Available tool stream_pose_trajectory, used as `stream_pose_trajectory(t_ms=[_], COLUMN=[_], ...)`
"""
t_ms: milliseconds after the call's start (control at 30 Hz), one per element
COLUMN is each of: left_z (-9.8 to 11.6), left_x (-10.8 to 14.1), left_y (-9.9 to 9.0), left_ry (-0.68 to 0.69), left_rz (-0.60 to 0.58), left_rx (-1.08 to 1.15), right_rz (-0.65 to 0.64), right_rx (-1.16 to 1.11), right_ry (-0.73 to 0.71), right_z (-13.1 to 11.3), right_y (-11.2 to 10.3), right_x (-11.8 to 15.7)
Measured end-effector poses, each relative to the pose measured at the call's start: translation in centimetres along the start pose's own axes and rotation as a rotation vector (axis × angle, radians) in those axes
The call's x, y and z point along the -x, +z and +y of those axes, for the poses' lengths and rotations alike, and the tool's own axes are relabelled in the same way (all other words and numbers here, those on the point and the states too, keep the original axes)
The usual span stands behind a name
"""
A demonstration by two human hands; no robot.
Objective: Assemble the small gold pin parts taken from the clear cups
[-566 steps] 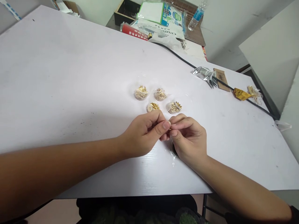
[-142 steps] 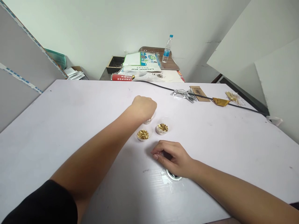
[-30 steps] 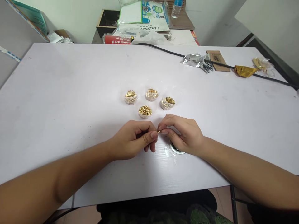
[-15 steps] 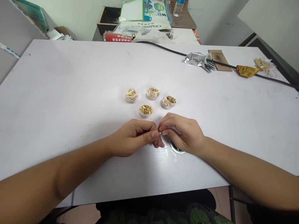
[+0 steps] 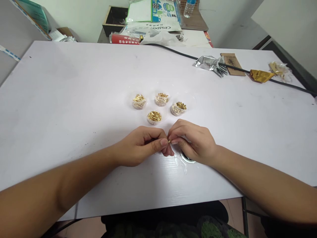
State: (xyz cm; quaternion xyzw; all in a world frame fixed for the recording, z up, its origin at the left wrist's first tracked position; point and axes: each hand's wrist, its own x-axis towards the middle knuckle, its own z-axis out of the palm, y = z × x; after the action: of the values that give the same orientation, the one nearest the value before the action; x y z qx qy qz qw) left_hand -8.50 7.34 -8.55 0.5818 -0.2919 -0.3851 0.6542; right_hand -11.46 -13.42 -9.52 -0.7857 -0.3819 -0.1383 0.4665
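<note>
My left hand and my right hand meet low over the white table. Both pinch a tiny gold-coloured piece between thumb and fingertips. Its exact shape is too small to tell. Just beyond my hands stand clear cups of small gold metal parts: the left cup, the back cup, the right cup and the front cup. Partly under my right hand lies a round silver-rimmed object with a dark centre.
A black cable crosses the back right of the table. Beside it lie silver foil, brown cardboard, gold foil and a crumpled clear bag. Past the back edge are a black box and a water bottle.
My hands keep nearly the same pose. The small gold piece between the fingertips has shifted or turned very slightly.
</note>
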Motion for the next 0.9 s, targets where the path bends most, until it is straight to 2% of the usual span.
stream_pose_trajectory(t_ms=[500, 900], left_z=[0.1, 0.2], left_x=[0.0, -0.1], left_y=[0.2, 0.2], left_ry=[-0.018, -0.039], left_rz=[0.086, 0.111], left_rx=[-0.133, -0.221], right_rz=[-0.071, -0.130], right_rx=[0.213, 0.322], right_ry=[-0.144, -0.131], right_z=[-0.3, -0.7], right_y=[-0.7, -1.1], right_x=[-0.1, 0.1])
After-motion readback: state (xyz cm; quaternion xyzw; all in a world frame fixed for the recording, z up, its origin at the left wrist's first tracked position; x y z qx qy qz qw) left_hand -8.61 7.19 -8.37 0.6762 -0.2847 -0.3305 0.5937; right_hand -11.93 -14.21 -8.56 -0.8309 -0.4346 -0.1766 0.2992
